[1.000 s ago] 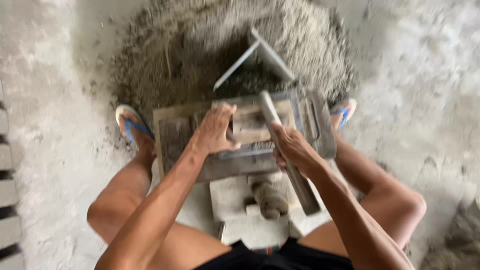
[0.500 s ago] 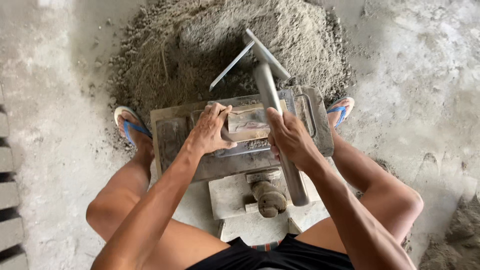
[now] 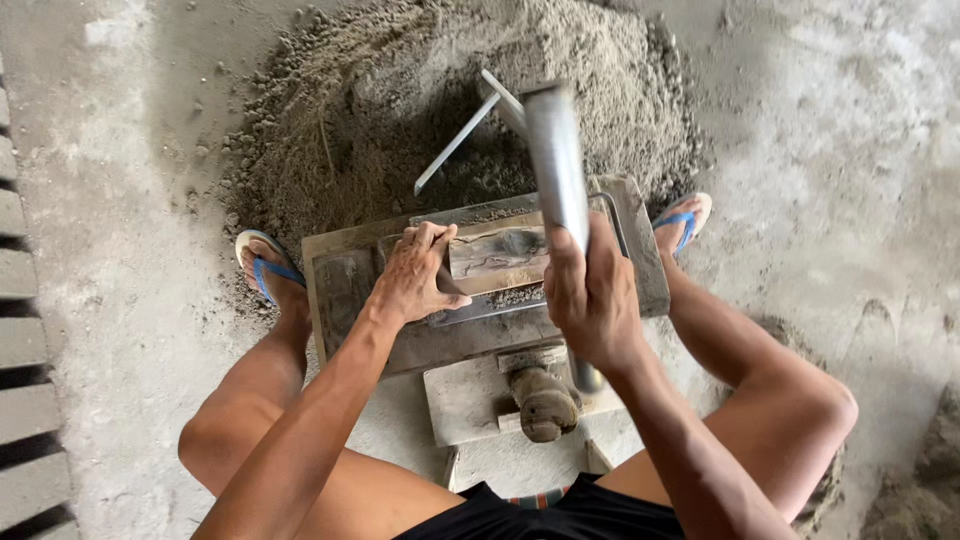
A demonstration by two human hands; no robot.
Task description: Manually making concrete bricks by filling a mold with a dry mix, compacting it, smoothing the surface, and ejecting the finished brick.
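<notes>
- Now, from the left: a foot in a blue-strapped flip-flop [image 3: 262, 272] is planted on the dusty concrete floor [image 3: 120, 300], beside the mould.
- Left hand [image 3: 418, 274] has hardly moved; it lies palm down, fingers spread narrowly, on the grey rectangular metal block mould [image 3: 345, 285], pressing its inner plate.
- Right hand [image 3: 590, 295] is wrapped tight round the long grey metal lever handle [image 3: 556, 165], which half a second ago leaned lower and is now swung up nearly upright, towards the pile of damp grey sand mix [image 3: 400, 120]. I'd judge the pressing stroke is being worked.
- Right forearm runs steeply down to it, wrist straight.
</notes>
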